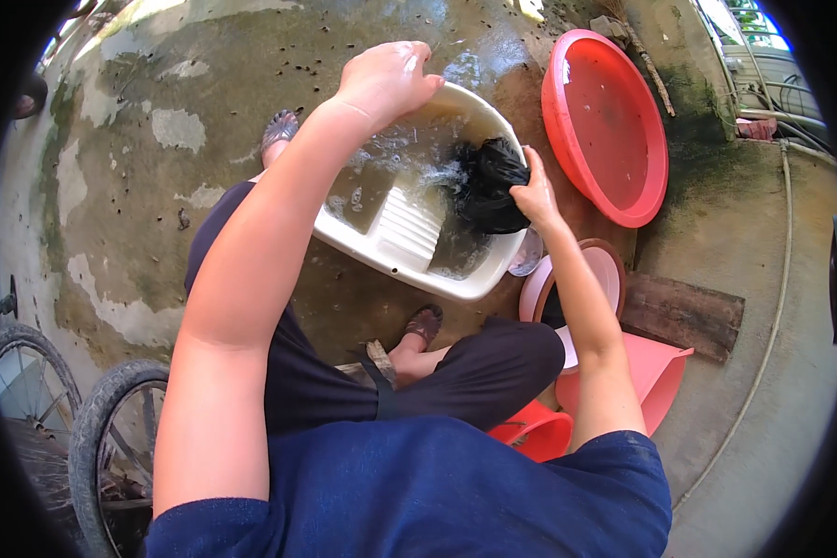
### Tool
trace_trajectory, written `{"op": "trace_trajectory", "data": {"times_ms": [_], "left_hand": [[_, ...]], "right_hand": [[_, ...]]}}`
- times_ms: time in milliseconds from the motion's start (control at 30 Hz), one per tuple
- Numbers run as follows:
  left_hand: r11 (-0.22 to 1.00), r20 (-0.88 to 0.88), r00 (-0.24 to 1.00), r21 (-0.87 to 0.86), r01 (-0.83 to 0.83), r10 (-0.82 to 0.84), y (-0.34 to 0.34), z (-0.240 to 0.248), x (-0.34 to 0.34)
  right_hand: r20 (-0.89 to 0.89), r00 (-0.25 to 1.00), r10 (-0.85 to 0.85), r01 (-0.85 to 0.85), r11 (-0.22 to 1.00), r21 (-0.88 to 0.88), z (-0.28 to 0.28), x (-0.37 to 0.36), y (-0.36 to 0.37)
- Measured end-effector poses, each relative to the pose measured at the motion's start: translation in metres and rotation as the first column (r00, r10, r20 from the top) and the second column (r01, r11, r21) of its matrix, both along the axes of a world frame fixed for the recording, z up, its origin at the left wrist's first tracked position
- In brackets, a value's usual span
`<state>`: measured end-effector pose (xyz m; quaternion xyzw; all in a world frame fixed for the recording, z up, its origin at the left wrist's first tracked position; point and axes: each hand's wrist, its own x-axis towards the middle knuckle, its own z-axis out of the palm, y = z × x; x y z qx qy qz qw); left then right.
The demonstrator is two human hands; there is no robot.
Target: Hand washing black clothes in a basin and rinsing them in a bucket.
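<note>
Clamping wet black cloth (495, 181) in my right grip (536, 193), at the right-hand rim of the white tub (381, 256). Thumb on the near side, fingers closed against the bunch; its lower part sits in the tub's water. Left grip (384, 82) is above the tub's far-left rim: partly open, fingers bent, gap between thumb and index, back of hand up and wet. Nothing seen in it; can't tell if it touches the rim.

Left arm reaches long across the tub's left side, elbow nearly straight. Right arm is bent, forearm running up and left to the rim.

Tub: cloudy water, ridged washboard (405, 231) moulded into its near side. Big red basin (614, 130) right of the tub, tilted. Pink bucket (600, 270) near its right corner, brown plank (684, 314) farther right. Bicycle wheel (88, 442) well apart, near-left of the tub.
</note>
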<state>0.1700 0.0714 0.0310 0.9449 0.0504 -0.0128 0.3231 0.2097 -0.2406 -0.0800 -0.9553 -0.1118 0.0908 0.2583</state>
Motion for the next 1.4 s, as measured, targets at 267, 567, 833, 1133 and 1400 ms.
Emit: {"op": "trace_trajectory", "data": {"times_ms": [267, 567, 833, 1133, 1400], "left_hand": [[0.984, 0.002, 0.997, 0.157, 0.081, -0.082, -0.013, -0.008, -0.014], [0.98, -0.047, 0.986, 0.112, 0.166, -0.161, -0.012, -0.012, -0.017], [0.994, -0.009, 0.994, 0.007, 0.106, -0.105, 0.001, 0.007, -0.009], [0.995, -0.022, 0.995, 0.018, 0.096, -0.096, 0.002, 0.002, -0.005], [0.998, 0.009, 0.998, 0.01, 0.056, -0.056, -0.001, -0.008, -0.003]], "right_hand": [[0.046, 0.993, -0.107, 0.109, 0.73, -0.674, -0.172, -0.036, 0.031], [-0.52, 0.854, 0.011, -0.322, 0.797, -0.511, -0.131, 0.054, 0.024], [-0.104, 0.99, 0.092, -0.053, 0.941, 0.334, 0.074, 0.042, 0.013], [0.087, 0.992, 0.086, -0.121, 0.811, 0.572, 0.258, 0.007, 0.013], [0.572, 0.701, 0.426, -0.176, 0.88, -0.44, 0.235, 0.018, 0.025]]}}
